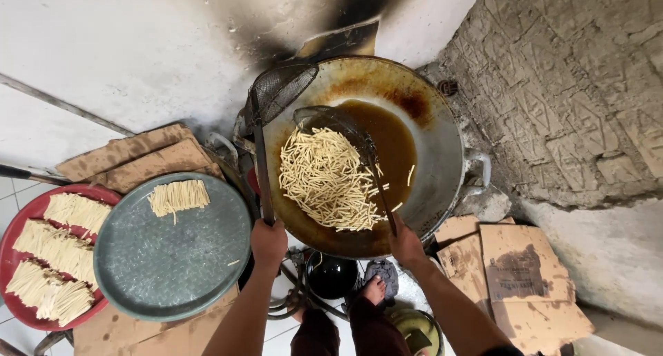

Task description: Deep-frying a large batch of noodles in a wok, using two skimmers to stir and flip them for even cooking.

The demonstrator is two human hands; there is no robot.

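- Wok [442, 131]: large, metal, 2-handled, set against a soot-blackened wall [138, 45]. It holds dark brown frying oil [394, 145] pooled toward the far side.
- Dough sticks [328, 180]: pale yellow, thin, heaped in the near-left part of the wok, partly in the oil. A few loose sticks float to the right of the heap.
- Right hand [406, 245]: grip clamped on the long handle of a wire skimmer [331, 121]. The skimmer head lies in the wok at the far edge of the heap.
- Left hand [268, 240]: grip clamped on the handle of a mesh strainer [280, 87]. The strainer head rests on the far-left rim of the wok, clear of the oil.
- Grey round tray [173, 259]: just left of the wok, carrying 1 small bundle of raw dough sticks [179, 196] near its far edge.
- Red round tray [14, 259]: left of the grey tray and partly under it, carrying 3 rows of raw sticks [59, 249].
- Cardboard sheets [525, 273]: flat on the floor to the right of the wok; more cardboard lies behind and beneath the trays.
- Bare foot [373, 290]: below the wok, on the floor, beside a black burner part [331, 276].
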